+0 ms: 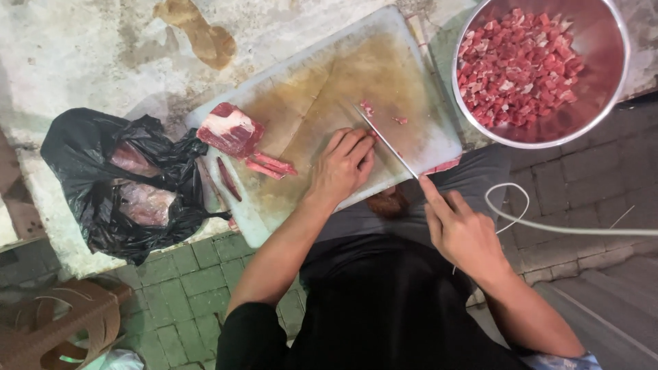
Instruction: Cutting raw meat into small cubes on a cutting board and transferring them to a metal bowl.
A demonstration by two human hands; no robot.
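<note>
Right hand (460,229) clenched around the handle of a knife (385,140), index finger stretched along the spine; the thin blade runs up and away from it across the cutting board (343,82). Left hand (343,166) lies palm down on the board just beside the blade, fingers curled over a strip of meat that is mostly hidden beneath them; whether it grips or merely presses cannot be told. Two small meat scraps (384,113) lie just beyond the knife tip. Farther from the left hand, on the board's outer end, rests a large slab of raw meat (229,130) with several cut strips (267,166) beside it. Beyond the right hand, a metal bowl (620,75) holds diced meat (521,65). A black plastic bag (82,151) with more meat lies on the stained surface (82,48), well apart from both hands.
</note>
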